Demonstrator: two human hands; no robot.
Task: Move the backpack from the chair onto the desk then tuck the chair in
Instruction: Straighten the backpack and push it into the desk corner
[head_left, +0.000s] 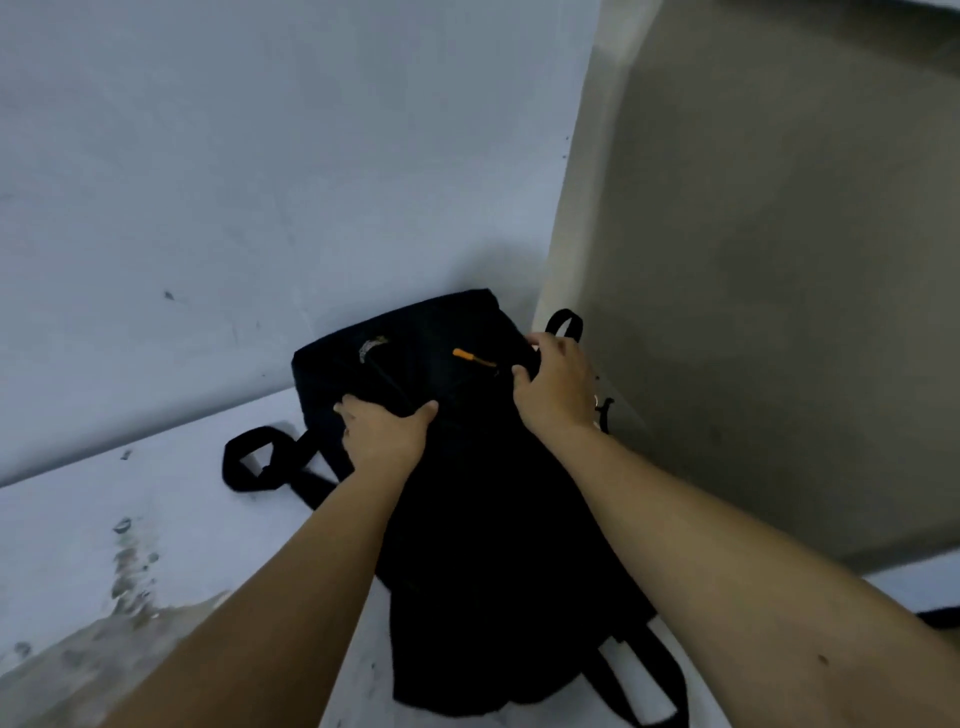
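A black backpack (488, 519) lies on the white desk (104, 519), its far end pushed up against the wall in the corner. An orange zip pull (470, 357) shows near that end. My left hand (387, 428) grips the bag's fabric on its left side. My right hand (556, 387) holds its upper right edge beside a strap loop (563, 322). More straps trail off at the left (254, 460) and at the near end (649, 686). The chair is out of view.
A pale blue-grey wall (234, 182) rises behind the desk. A beige panel (779, 286) closes off the right side. The desk top is stained and worn at the near left (124, 582).
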